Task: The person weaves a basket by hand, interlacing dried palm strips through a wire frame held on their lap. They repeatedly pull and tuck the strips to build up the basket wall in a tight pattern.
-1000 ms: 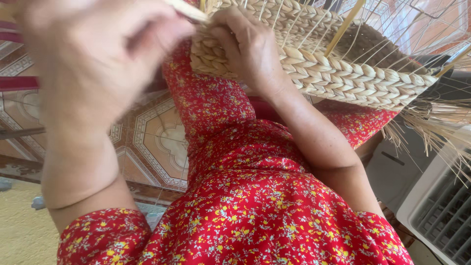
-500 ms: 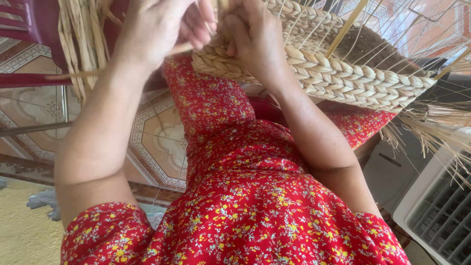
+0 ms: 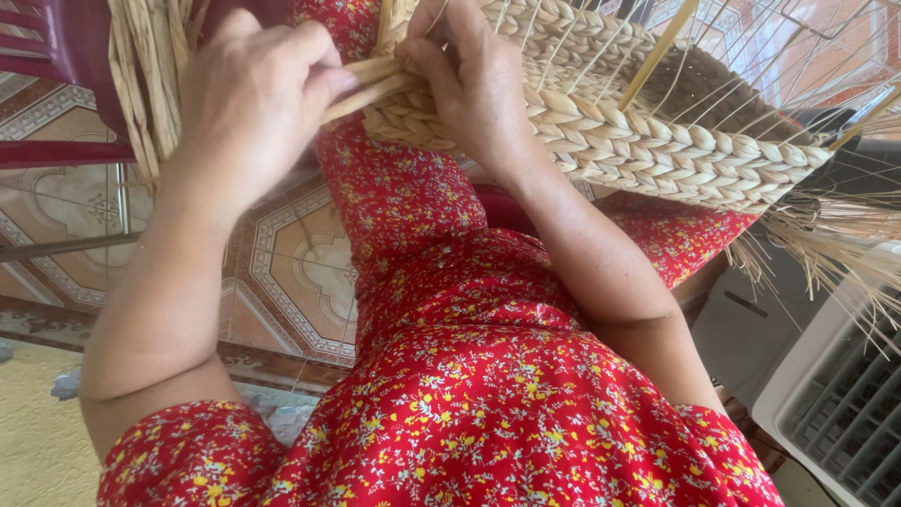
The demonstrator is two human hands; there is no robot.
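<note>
A half-woven straw basket (image 3: 657, 141) rests on my lap, its plaited rim facing me and thin upright stakes rising from it. My left hand (image 3: 249, 103) pinches a flat tan straw strand (image 3: 371, 80) and pulls it leftward. My right hand (image 3: 474, 80) presses on the near left end of the basket's woven edge, fingers curled over the weave where the strand comes out. Both forearms reach forward over my red flowered dress (image 3: 469, 376).
A bundle of loose straw (image 3: 145, 66) hangs at the upper left beside a dark red chair (image 3: 56, 103). Patterned floor tiles (image 3: 291, 272) lie to the left. A white slatted appliance (image 3: 835, 404) stands at the lower right, with frayed straw ends above it.
My left hand has dropped from close to the camera down to the basket's edge and taken the strand. The view has tilted, showing the straw bundle and chair.
</note>
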